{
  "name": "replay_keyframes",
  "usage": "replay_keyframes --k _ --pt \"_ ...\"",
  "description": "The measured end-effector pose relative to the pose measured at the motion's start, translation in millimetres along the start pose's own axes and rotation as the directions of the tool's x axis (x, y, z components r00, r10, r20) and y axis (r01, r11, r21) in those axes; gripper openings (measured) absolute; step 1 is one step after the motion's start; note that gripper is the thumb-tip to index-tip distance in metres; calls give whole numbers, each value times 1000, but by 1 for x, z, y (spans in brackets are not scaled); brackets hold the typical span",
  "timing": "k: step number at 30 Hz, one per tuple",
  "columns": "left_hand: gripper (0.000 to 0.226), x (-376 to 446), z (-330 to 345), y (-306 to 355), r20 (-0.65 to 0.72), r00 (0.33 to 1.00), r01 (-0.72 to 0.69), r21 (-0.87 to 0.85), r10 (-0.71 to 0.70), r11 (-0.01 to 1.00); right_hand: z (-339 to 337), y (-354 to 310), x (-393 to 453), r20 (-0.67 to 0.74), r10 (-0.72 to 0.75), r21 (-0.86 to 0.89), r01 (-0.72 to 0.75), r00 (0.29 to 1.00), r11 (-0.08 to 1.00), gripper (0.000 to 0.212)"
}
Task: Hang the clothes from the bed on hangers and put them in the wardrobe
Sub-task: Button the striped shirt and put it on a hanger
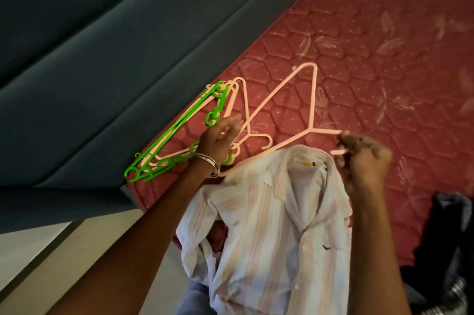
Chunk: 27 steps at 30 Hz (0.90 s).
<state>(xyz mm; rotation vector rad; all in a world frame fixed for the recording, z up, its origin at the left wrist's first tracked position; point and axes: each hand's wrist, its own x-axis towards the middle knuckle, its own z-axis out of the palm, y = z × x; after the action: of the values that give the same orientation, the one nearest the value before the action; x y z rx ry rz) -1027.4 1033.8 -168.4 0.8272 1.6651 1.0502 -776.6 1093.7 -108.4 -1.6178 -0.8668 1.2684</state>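
A pale striped shirt [269, 225] lies collar-up at the near edge of the red quilted mattress [372, 45]. A pink hanger [311, 99] lies on the mattress just beyond the collar. My right hand [364, 158] curls its fingers round the hook end of that hanger, beside the shirt's right shoulder. My left hand [218, 142], a metal bangle on its wrist, grips the pile of pink and green hangers [174, 135] at the mattress's left edge. The wardrobe is out of view.
A dark teal padded bed frame [115, 45] runs along the mattress's left side. Dark clothing [448, 232] lies on the mattress at the right. Pale floor [51, 250] shows at the lower left.
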Motion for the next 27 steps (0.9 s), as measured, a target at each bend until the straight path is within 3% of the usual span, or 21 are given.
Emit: replay_keyframes --k 2,4,5,7,9,11,14,16,17,19,21,25,27 --pt "46 -19 18 17 134 991 -8 11 6 1000 -30 7 -11 -17 48 83 -46 999 995 10" --pt "59 -35 31 15 276 960 -132 287 50 949 -57 15 -19 -23 85 109 -82 996 991 9" --pt "73 -47 41 13 367 928 -230 436 61 870 -73 17 -27 -41 92 106 -88 995 990 10" --pt "85 -66 62 11 505 863 -411 689 12 597 -98 19 -37 -87 109 108 -100 990 989 20" --pt "51 -95 100 17 526 850 -508 829 -20 234 -135 16 -51 -122 144 184 -120 982 976 26" --pt "25 -116 127 24 484 870 -492 864 91 109 -167 11 -59 -65 171 237 -151 983 960 29" --pt "21 -141 148 39 533 839 -544 825 113 151 -229 9 -59 124 104 150 -122 987 981 32" --pt "18 -150 154 56 557 828 -553 790 65 267 -266 14 -48 187 1 -97 17 982 995 13" --pt "16 -151 155 65 566 821 -554 762 69 334 -274 16 -44 250 -17 -205 70 968 976 21" --pt "13 -149 160 75 574 816 -527 693 66 493 -275 18 -43 450 73 -288 67 890 955 35" --pt "13 -142 164 80 566 824 -470 646 36 602 -258 22 -43 564 131 -319 69 815 945 25" --pt "11 -123 166 85 526 851 -407 668 -7 623 -225 20 -35 495 17 -152 67 869 986 11" --pt "12 -110 162 88 499 867 -408 717 -7 565 -215 19 -23 418 20 -52 2 908 999 10"
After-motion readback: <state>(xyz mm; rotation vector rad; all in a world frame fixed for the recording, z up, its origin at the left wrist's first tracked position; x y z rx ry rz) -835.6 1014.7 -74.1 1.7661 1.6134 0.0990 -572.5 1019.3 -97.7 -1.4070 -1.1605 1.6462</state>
